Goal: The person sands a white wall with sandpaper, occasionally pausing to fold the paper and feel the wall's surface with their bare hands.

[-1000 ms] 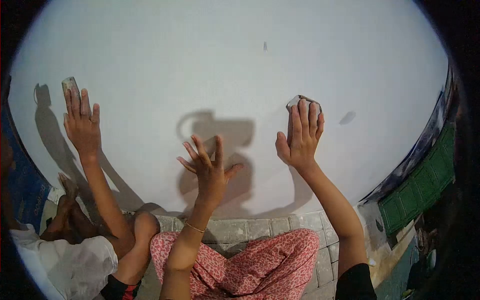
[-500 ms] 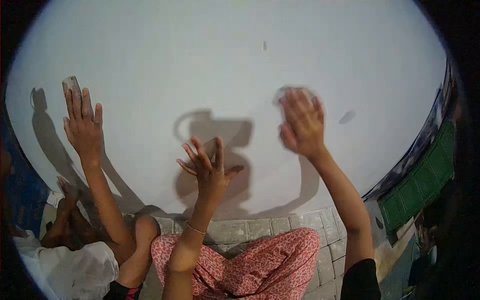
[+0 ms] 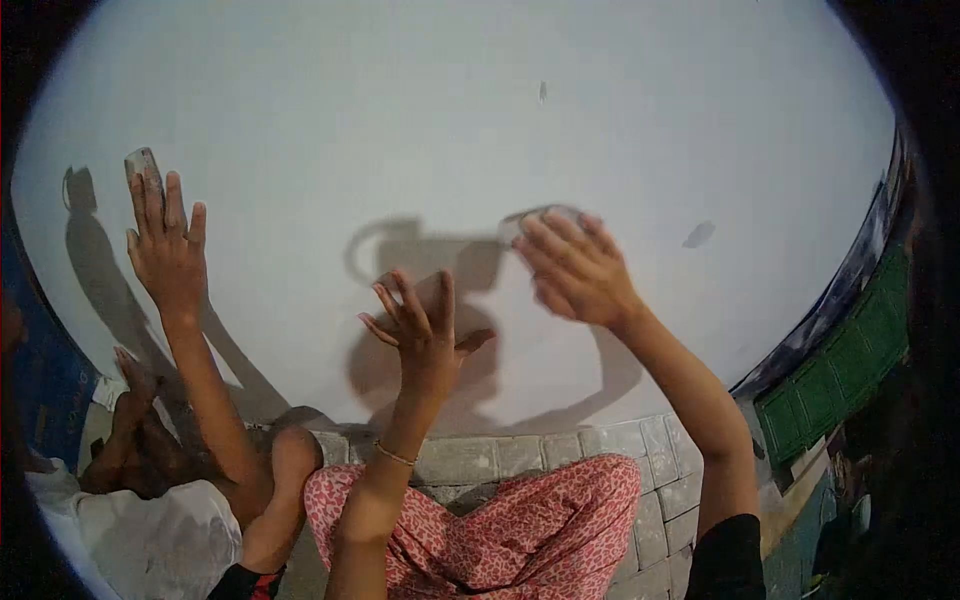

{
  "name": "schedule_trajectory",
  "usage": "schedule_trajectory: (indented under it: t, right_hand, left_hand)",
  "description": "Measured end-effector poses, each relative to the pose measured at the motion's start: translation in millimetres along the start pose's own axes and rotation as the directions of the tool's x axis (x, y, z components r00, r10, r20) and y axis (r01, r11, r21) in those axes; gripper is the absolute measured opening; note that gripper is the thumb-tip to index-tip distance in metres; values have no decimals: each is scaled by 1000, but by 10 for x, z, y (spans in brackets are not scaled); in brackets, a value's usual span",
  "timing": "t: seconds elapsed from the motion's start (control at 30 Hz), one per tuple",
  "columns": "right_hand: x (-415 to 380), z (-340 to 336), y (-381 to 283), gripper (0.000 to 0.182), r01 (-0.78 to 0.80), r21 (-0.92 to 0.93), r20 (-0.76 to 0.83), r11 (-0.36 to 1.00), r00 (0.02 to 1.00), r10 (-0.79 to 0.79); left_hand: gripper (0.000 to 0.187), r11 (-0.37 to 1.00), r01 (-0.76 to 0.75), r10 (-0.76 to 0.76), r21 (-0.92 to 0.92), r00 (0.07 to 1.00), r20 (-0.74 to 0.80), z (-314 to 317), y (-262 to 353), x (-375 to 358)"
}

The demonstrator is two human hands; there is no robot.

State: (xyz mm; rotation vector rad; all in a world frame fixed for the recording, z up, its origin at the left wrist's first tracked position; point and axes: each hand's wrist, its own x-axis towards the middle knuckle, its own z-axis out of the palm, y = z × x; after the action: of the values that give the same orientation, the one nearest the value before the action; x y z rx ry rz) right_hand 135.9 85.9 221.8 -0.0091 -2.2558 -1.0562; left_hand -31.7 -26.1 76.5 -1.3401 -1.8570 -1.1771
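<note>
In the head view my right hand (image 3: 580, 268) presses a flat grey piece like sandpaper (image 3: 512, 230) against the white wall (image 3: 640, 110). Its fingers lie over the piece, so that only the far and left edges show. My left hand (image 3: 422, 335), with a thin bracelet at the wrist, is raised low in front of the wall. Its fingers are spread with nothing in them, over the dark shadow of my head and body.
To the left, another person's hand (image 3: 172, 255) holds a similar flat piece (image 3: 143, 165) on the wall. That person's knee (image 3: 294, 455) is beside my patterned trousers (image 3: 480, 540). Paving blocks (image 3: 455, 462) line the wall's foot. A green ridged panel (image 3: 840, 350) stands at right.
My right hand has moved left and down along the wall with the grey piece, its fingers now tilted further left. My left hand has shifted slightly right.
</note>
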Motion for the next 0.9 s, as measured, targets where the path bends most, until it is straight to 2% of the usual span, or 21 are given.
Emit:
schedule_trajectory:
  t: [0.03, 0.07, 0.1, 0.17, 0.27, 0.3, 0.37, 0.43, 0.47, 0.5, 0.53, 0.57, 0.6, 0.63, 0.7, 0.73, 0.8, 0.83, 0.9]
  right_hand:
    - [-2, -36, 123, 48, -66, -29, -45, 997, 997, 64]
    - [5, -83, 238, 47, -140, -12, -163, 990, 977, 136]
    - [-24, -129, 336, 47, -240, -44, -204, 970, 952, 227]
    - [-42, -195, 551, 47, -363, -46, -373, 931, 870, 321]
    - [-84, -257, 761, 54, -564, 20, -489, 825, 714, 501]
    - [-82, -277, 781, 54, -580, -6, -487, 815, 713, 504]
    - [20, -244, 736, 57, -700, 174, -556, 692, 511, 656]
    - [127, -181, 558, 59, -684, 191, -540, 704, 526, 657]
    - [153, -122, 416, 62, -687, 161, -484, 709, 571, 663]
    - [180, -130, 250, 66, -635, 124, -408, 763, 668, 622]
    - [203, -106, 106, 60, -522, 166, -347, 837, 763, 545]
    - [132, -41, 46, 57, -368, 96, -267, 925, 886, 380]
    - [58, 28, 19, 55, -193, 45, -176, 980, 964, 198]
    - [49, -10, 60, 55, -188, 62, -186, 980, 963, 196]
    - [26, -145, 306, 59, -216, -26, -154, 976, 966, 210]
    - [15, -165, 436, 60, -360, -22, -254, 933, 904, 343]
    - [43, -195, 544, 60, -629, 51, -479, 776, 666, 572]
    - [70, -179, 488, 60, -624, 55, -482, 779, 667, 568]
    - [87, -151, 246, 60, -528, 67, -372, 847, 774, 512]
  left_hand:
    - [109, 999, -10, 9, 44, 1000, 16, 4, 4, 2]
    - [109, 999, -11, 10, 41, 1000, 19, 12, 3, 1]
    - [109, 999, -9, 8, 46, 1000, 29, 11, -8, -4]
    - [110, 999, -14, 12, 45, 999, 38, 6, -25, -8]
    - [110, 999, -42, 42, -4, 999, 0, 2, 1, 6]
    - [110, 1000, -14, 14, 18, 1000, 7, -17, 10, 10]
    - [115, 993, -11, 15, 115, 1000, -28, 25, -3, 2]
    - [118, 997, 2, -1, 82, 1000, -16, 48, -13, -6]
    - [122, 997, 31, -32, 68, 999, 2, 47, -16, -15]
    - [128, 999, -14, 16, 37, 998, -52, 40, -24, -22]
    - [128, 999, -10, 12, 45, 999, -51, 49, -31, -22]
    - [128, 1000, -8, 7, -8, 998, -65, 67, -35, -10]
    - [128, 998, -6, 2, -57, 997, -76, 63, -45, -6]
    - [128, 999, 0, -3, -38, 997, -78, 35, -36, 0]
    - [126, 994, 101, -103, -51, 994, -44, -18, 29, 62]
    - [126, 993, 107, -109, -43, 993, -54, -63, 44, 120]
    - [121, 992, 97, -106, -74, 987, -121, -161, 98, 260]
    - [121, 992, 100, -108, -71, 986, -128, -209, 139, 345]
    - [117, 998, 56, -56, -8, 989, -138, -262, 207, 496]
